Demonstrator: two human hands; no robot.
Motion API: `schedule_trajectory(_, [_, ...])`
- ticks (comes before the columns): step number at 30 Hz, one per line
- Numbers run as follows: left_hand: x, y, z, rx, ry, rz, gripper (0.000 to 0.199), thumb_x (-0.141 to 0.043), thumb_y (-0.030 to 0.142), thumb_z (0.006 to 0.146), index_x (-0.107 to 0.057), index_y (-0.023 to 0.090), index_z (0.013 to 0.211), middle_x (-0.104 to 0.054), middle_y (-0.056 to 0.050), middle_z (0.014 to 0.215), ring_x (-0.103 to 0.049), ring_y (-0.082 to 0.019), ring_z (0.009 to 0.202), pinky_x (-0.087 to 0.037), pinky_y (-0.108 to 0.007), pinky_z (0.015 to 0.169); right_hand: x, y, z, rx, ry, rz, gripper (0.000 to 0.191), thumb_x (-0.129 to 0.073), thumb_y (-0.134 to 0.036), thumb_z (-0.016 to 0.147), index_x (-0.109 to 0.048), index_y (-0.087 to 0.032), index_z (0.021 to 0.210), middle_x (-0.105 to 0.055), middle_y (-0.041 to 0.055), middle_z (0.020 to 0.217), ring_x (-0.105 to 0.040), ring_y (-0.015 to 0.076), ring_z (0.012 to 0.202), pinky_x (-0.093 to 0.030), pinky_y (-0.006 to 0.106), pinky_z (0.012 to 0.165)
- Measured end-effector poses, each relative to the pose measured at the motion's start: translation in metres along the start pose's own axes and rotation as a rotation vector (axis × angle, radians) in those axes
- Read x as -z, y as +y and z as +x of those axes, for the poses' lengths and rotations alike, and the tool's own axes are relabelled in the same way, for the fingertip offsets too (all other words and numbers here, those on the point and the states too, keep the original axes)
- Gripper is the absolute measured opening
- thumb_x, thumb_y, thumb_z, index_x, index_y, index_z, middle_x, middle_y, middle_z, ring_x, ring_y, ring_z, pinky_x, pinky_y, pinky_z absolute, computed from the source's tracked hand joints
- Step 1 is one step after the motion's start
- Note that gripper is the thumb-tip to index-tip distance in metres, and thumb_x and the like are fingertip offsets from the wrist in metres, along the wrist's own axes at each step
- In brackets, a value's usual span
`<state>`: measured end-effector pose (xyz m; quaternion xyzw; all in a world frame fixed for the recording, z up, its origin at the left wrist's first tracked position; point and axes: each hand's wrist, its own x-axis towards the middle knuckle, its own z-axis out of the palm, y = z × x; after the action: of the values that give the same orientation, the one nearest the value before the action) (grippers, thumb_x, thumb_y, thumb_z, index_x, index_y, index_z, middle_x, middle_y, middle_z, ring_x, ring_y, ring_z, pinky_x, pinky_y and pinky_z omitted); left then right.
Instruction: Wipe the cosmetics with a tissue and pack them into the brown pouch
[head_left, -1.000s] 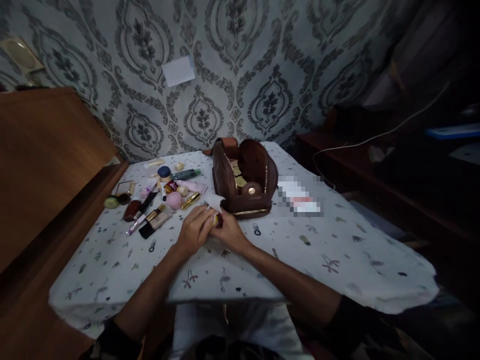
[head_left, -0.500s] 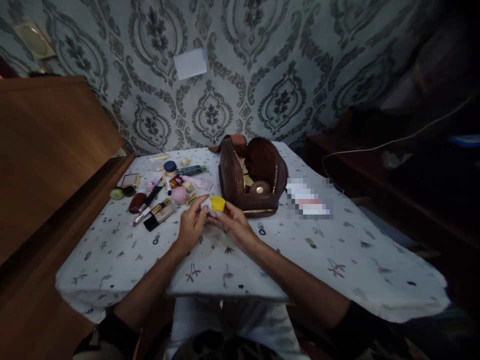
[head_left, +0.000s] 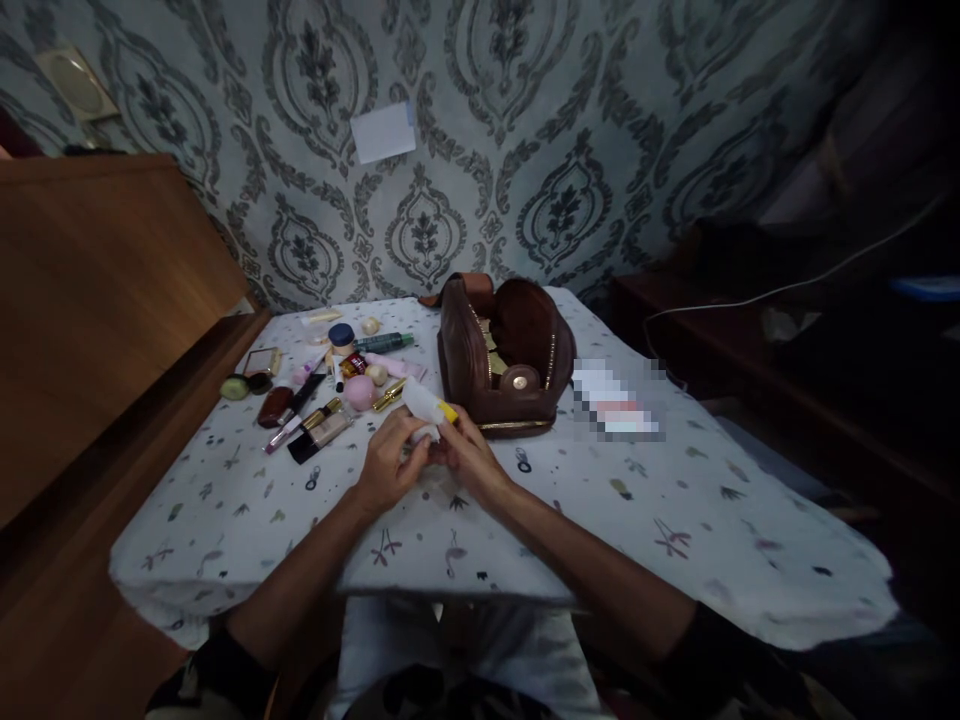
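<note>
Low over the table, my two hands meet around a small white container with a yellow end [head_left: 424,401], which looks like a tube or small bottle. It is tilted, its yellow end pointing toward my right hand [head_left: 474,462], whose fingers close on it. My left hand [head_left: 390,462] has its fingers bent against a white, tissue-like piece [head_left: 424,434] just beneath the container. Part of that piece is hidden by the fingers. Just beyond my left hand lies a gold tube [head_left: 388,394], beside a pink egg-shaped item [head_left: 360,392].
Several cosmetics, including a dark-lidded jar [head_left: 341,337], a green tube [head_left: 384,342] and a flat bottle [head_left: 327,431], lie at the left on the patterned cloth [head_left: 637,540]. An unzipped brown handbag [head_left: 499,405] stands near the wall. A blurred-out item [head_left: 616,400] lies right of it.
The white container has turned in my hands: more of its white body shows and less of its yellow end. My left hand has shifted slightly down, uncovering more of the gold tube.
</note>
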<state>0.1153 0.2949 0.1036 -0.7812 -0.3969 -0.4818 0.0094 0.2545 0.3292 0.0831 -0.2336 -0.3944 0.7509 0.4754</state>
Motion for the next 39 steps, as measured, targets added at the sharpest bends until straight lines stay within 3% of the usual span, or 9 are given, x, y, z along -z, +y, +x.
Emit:
schedule_trajectory(4, [-0.003, -0.006, -0.004, 0.044, -0.161, 0.014, 0.041, -0.052, 0.024, 0.094, -0.045, 0.019, 0.134, -0.058, -0.014, 0.126, -0.053, -0.025, 0.122, -0.045, -0.043, 0.101, 0.001, -0.002, 0.0, -0.093, -0.075, 0.036, 0.049, -0.067, -0.057, 0.079, -0.054, -0.029, 0.117, -0.068, 0.0012, 0.102, -0.068, 0.0179, 0.084, -0.056, 0.03, 0.064])
schedule_trajectory(7, [-0.002, -0.012, -0.006, 0.112, -0.185, -0.01, 0.046, -0.048, 0.026, 0.096, -0.04, 0.021, 0.142, -0.056, -0.014, 0.132, -0.052, -0.025, 0.126, -0.043, -0.044, 0.105, 0.003, -0.003, 0.0, -0.135, -0.14, 0.035, 0.046, -0.065, -0.059, 0.081, -0.054, -0.027, 0.113, -0.069, 0.0013, 0.093, -0.069, 0.0169, 0.076, -0.056, 0.029, 0.061])
schedule_trajectory(15, [0.009, -0.018, 0.002, 0.266, -0.075, -0.174, 0.039, -0.059, 0.033, 0.092, -0.059, 0.023, 0.129, -0.065, -0.01, 0.125, -0.062, -0.023, 0.112, -0.053, -0.036, 0.089, 0.003, -0.005, 0.0, -0.075, -0.062, -0.048, 0.04, -0.076, -0.051, 0.074, -0.063, -0.02, 0.095, -0.07, 0.0023, 0.086, -0.068, 0.0147, 0.072, -0.05, 0.021, 0.053])
schedule_trajectory(19, [0.008, -0.022, 0.002, 0.326, -0.022, -0.248, 0.034, -0.065, 0.034, 0.088, -0.067, 0.022, 0.119, -0.07, -0.01, 0.118, -0.066, -0.023, 0.105, -0.054, -0.034, 0.082, 0.002, -0.008, 0.0, -0.06, -0.029, -0.017, 0.041, -0.081, -0.044, 0.07, -0.066, -0.021, 0.101, -0.071, 0.0021, 0.092, -0.067, 0.0132, 0.071, -0.049, 0.02, 0.054])
schedule_trajectory(22, [0.006, -0.024, 0.001, 0.304, 0.018, -0.262, 0.03, -0.067, 0.035, 0.086, -0.071, 0.022, 0.113, -0.073, -0.009, 0.112, -0.066, -0.022, 0.102, -0.053, -0.036, 0.086, 0.002, -0.008, 0.001, -0.087, -0.04, 0.016, 0.041, -0.083, -0.041, 0.067, -0.068, -0.02, 0.099, -0.072, 0.0026, 0.09, -0.067, 0.0129, 0.069, -0.049, 0.019, 0.052])
schedule_trajectory(27, [0.007, -0.026, 0.001, 0.306, 0.111, -0.162, 0.021, -0.068, 0.033, 0.085, -0.074, 0.021, 0.102, -0.074, -0.005, 0.091, -0.064, -0.015, 0.073, -0.047, -0.026, 0.06, 0.005, -0.004, 0.004, -0.102, -0.006, 0.041, 0.039, -0.088, -0.034, 0.061, -0.065, -0.019, 0.088, -0.072, 0.0019, 0.085, -0.069, 0.0125, 0.068, -0.053, 0.02, 0.058])
schedule_trajectory(29, [0.008, -0.027, 0.001, 0.298, 0.142, -0.107, 0.018, -0.068, 0.032, 0.085, -0.075, 0.019, 0.095, -0.073, -0.004, 0.084, -0.062, -0.014, 0.068, -0.045, -0.025, 0.058, 0.005, -0.003, 0.004, -0.1, 0.009, 0.038, 0.041, -0.089, -0.033, 0.059, -0.063, -0.019, 0.087, -0.072, 0.0008, 0.085, -0.07, 0.0128, 0.068, -0.054, 0.021, 0.061])
schedule_trajectory(34, [0.009, -0.025, 0.002, 0.227, 0.159, -0.021, 0.014, -0.066, 0.029, 0.087, -0.073, 0.017, 0.086, -0.067, -0.003, 0.076, -0.059, -0.014, 0.069, -0.045, -0.026, 0.062, 0.003, -0.002, 0.003, -0.087, 0.029, -0.003, 0.043, -0.09, -0.035, 0.056, -0.059, -0.019, 0.082, -0.07, -0.0013, 0.083, -0.071, 0.0137, 0.067, -0.052, 0.021, 0.058])
schedule_trajectory(39, [0.01, -0.02, 0.001, 0.131, 0.077, 0.02, 0.018, -0.061, 0.027, 0.09, -0.073, 0.018, 0.1, -0.064, -0.007, 0.093, -0.06, -0.017, 0.088, -0.049, -0.031, 0.078, 0.003, -0.003, 0.003, -0.071, 0.028, -0.026, 0.045, -0.088, -0.035, 0.058, -0.06, -0.02, 0.089, -0.071, -0.0014, 0.081, -0.068, 0.0129, 0.062, -0.046, 0.02, 0.05])
